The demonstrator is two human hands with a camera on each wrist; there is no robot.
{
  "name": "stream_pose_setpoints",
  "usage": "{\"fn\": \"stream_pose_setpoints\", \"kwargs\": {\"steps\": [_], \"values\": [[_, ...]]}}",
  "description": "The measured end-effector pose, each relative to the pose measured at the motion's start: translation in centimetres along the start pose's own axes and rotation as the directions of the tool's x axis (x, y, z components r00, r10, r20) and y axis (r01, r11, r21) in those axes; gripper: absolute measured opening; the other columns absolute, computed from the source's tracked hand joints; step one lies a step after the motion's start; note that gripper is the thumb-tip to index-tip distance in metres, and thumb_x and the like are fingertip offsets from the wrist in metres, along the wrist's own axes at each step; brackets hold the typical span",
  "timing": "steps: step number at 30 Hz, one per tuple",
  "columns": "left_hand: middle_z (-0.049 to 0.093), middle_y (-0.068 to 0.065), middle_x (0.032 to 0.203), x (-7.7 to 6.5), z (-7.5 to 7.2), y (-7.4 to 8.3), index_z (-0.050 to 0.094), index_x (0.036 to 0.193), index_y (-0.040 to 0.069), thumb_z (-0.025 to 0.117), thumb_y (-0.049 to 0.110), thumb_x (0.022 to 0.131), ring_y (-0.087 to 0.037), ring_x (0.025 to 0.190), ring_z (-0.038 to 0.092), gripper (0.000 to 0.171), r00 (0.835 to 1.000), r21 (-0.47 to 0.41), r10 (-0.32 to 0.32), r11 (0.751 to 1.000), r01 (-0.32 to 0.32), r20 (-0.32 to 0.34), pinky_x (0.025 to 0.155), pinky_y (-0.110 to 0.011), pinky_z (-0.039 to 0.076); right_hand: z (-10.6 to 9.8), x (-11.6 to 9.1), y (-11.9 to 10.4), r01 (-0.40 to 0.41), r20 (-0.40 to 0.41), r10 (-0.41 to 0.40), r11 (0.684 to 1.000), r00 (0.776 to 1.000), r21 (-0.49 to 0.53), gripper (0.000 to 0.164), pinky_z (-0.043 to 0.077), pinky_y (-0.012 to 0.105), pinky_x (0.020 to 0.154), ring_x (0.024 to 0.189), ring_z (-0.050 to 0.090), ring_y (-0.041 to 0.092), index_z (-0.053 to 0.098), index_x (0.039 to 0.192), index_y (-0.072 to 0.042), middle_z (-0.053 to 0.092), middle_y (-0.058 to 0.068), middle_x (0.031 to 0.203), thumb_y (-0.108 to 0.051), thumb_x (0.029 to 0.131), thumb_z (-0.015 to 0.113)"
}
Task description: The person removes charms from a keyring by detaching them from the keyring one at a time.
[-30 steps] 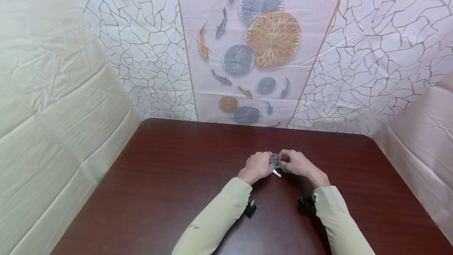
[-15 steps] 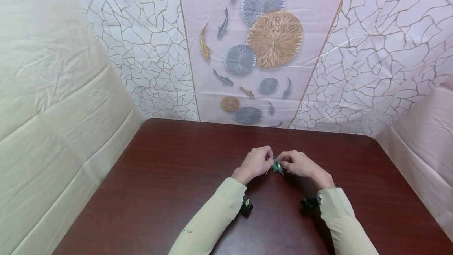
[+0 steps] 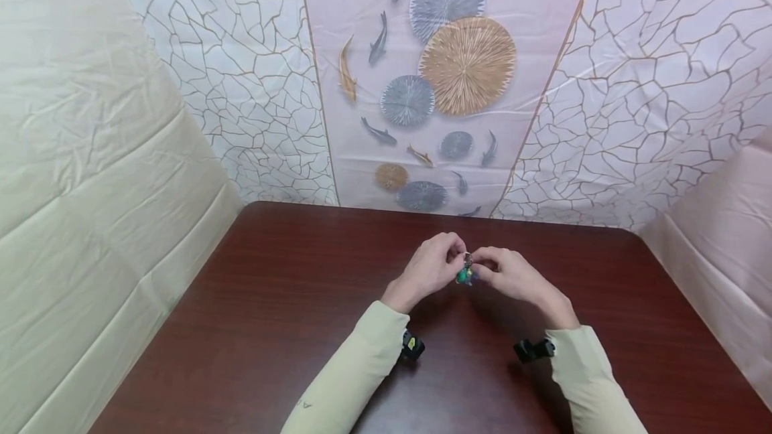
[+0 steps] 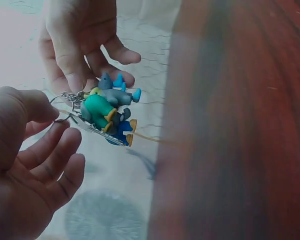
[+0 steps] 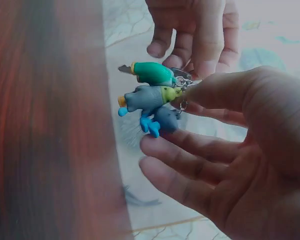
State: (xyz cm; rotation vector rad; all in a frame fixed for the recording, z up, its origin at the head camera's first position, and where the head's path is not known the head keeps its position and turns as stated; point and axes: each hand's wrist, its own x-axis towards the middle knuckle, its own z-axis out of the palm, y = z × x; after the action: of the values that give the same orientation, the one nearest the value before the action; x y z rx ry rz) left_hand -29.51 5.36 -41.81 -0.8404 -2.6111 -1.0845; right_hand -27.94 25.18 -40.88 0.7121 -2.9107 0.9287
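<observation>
A bunch of keychain figurines point(image 3: 466, 276) hangs between both hands, lifted over the table. My left hand point(image 3: 429, 265) pinches the metal key ring point(image 4: 63, 118) between thumb and index finger. The other fingers are loosely curled. My right hand point(image 3: 511, 274) pinches the small chains at the top of the figurines with thumb and fingertips. One figurine is green point(image 5: 154, 73), another grey with a yellow-green collar point(image 5: 145, 99); blue and orange feet show. A flat metal key point(image 4: 109, 136) hangs beside them, its toothed tip point(image 5: 124, 68) sticking out past the green figurine.
The dark red-brown wooden table point(image 3: 289, 300) lies below. Patterned cloth point(image 3: 410, 153) hangs behind its far edge, and pale cloth walls point(image 3: 120, 186) stand at both sides. A black wrist camera point(image 3: 413, 345) sits under the left wrist, another point(image 3: 533, 350) under the right.
Both hands have risen from the table with the keychain. The left hand has shifted from lying over the bunch to pinching the ring, and the figurines now hang below the fingertips.
</observation>
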Motion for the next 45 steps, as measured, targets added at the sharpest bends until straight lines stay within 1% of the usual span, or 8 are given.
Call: {"fn": "stream_pose_setpoints", "kwargs": {"steps": [6, 12, 17, 23, 27, 32, 40, 45], "values": [[0.061, 0.003, 0.088, -0.4, -1.8, 0.9, 0.064, 0.095, 0.013, 0.065, 0.018, 0.093, -0.003, 0.077, 0.057, 0.005, 0.999, -0.032, 0.043, 0.998, -0.044, -0.028, 0.067, -0.010, 0.045, -0.5, -0.5, -2.0, 0.039, -0.083, -0.036, 0.998, 0.996, 0.041, 0.011, 0.050, 0.023, 0.070, 0.078, 0.062, 0.008, 0.071, 0.104, -0.020, 0.071, -0.005, 0.090, -0.022, 0.094, 0.066], [0.062, 0.001, 0.088, -1.1, -3.0, 1.8, 0.064, 0.094, 0.013, 0.067, 0.017, 0.093, -0.006, 0.078, 0.057, 0.005, 0.994, -0.006, 0.102, 0.995, -0.103, -0.048, 0.069, -0.012, 0.045, -0.7, -0.5, -3.3, 0.055, -0.138, -0.051, 0.998, 0.989, 0.024, 0.007, 0.048, 0.023, 0.064, 0.070, 0.058, 0.009, 0.071, 0.099, -0.023, 0.068, -0.007, 0.085, -0.024, 0.094, 0.066], [0.062, 0.001, 0.090, -1.6, -4.0, 2.4, 0.065, 0.096, 0.012, 0.066, 0.016, 0.094, -0.006, 0.078, 0.057, 0.005, 0.993, -0.054, 0.097, 0.993, -0.101, -0.063, 0.069, -0.013, 0.045, -0.8, -0.7, -4.0, 0.077, -0.190, -0.071, 0.997, 0.979, 0.023, 0.008, 0.049, 0.023, 0.063, 0.069, 0.058, 0.006, 0.072, 0.099, -0.022, 0.069, -0.008, 0.088, -0.023, 0.094, 0.067], [0.061, 0.003, 0.087, -2.3, -5.2, 2.8, 0.064, 0.096, 0.014, 0.067, 0.019, 0.093, -0.004, 0.073, 0.055, 0.006, 0.999, -0.148, 0.048, 0.988, -0.047, 0.006, 0.064, -0.013, 0.046, -1.2, -1.0, -4.9, 0.183, -0.290, -0.188, 0.982, 0.938, -0.046, 0.009, 0.049, 0.022, 0.062, 0.068, 0.056, 0.001, 0.073, 0.092, -0.019, 0.068, -0.009, 0.084, -0.012, 0.089, 0.070], [0.063, 0.003, 0.085, -2.5, -5.8, 2.9, 0.066, 0.096, 0.014, 0.067, 0.019, 0.093, -0.002, 0.070, 0.056, 0.006, 0.996, -0.217, 0.062, 0.975, -0.046, 0.067, 0.062, -0.015, 0.048, -1.6, -1.2, -5.5, 0.236, -0.319, -0.247, 0.969, 0.915, -0.072, 0.014, 0.047, 0.020, 0.061, 0.068, 0.054, -0.001, 0.071, 0.089, -0.021, 0.067, -0.011, 0.082, -0.007, 0.087, 0.072], [0.067, 0.004, 0.090, -2.6, -6.5, 2.9, 0.068, 0.099, 0.015, 0.066, 0.022, 0.094, -0.002, 0.074, 0.058, 0.009, 0.987, -0.284, 0.117, 0.955, -0.081, 0.113, 0.069, -0.016, 0.049, -2.0, -1.5, -5.9, 0.258, -0.309, -0.265, 0.964, 0.913, -0.064, 0.016, 0.048, 0.019, 0.061, 0.068, 0.054, 0.000, 0.071, 0.091, -0.023, 0.066, -0.013, 0.084, -0.008, 0.087, 0.072], [0.068, 0.004, 0.089, -3.0, -7.7, 2.9, 0.068, 0.099, 0.015, 0.065, 0.020, 0.095, -0.005, 0.079, 0.058, 0.008, 0.983, -0.323, 0.142, 0.941, -0.098, 0.117, 0.074, -0.022, 0.050, -2.5, -2.2, -6.2, 0.234, -0.167, -0.223, 0.971, 0.961, 0.052, 0.014, 0.053, 0.023, 0.064, 0.076, 0.063, 0.001, 0.071, 0.101, -0.025, 0.069, -0.013, 0.089, -0.016, 0.090, 0.070], [0.067, 0.005, 0.088, -3.0, -8.2, 2.9, 0.068, 0.099, 0.015, 0.064, 0.019, 0.095, -0.005, 0.077, 0.058, 0.007, 0.983, -0.315, 0.147, 0.943, -0.107, 0.107, 0.072, -0.021, 0.050, -2.3, -2.3, -6.5, 0.224, -0.095, -0.216, 0.970, 0.972, 0.094, 0.013, 0.054, 0.024, 0.065, 0.077, 0.064, 0.002, 0.069, 0.101, -0.025, 0.069, -0.012, 0.091, -0.019, 0.090, 0.071]]}}
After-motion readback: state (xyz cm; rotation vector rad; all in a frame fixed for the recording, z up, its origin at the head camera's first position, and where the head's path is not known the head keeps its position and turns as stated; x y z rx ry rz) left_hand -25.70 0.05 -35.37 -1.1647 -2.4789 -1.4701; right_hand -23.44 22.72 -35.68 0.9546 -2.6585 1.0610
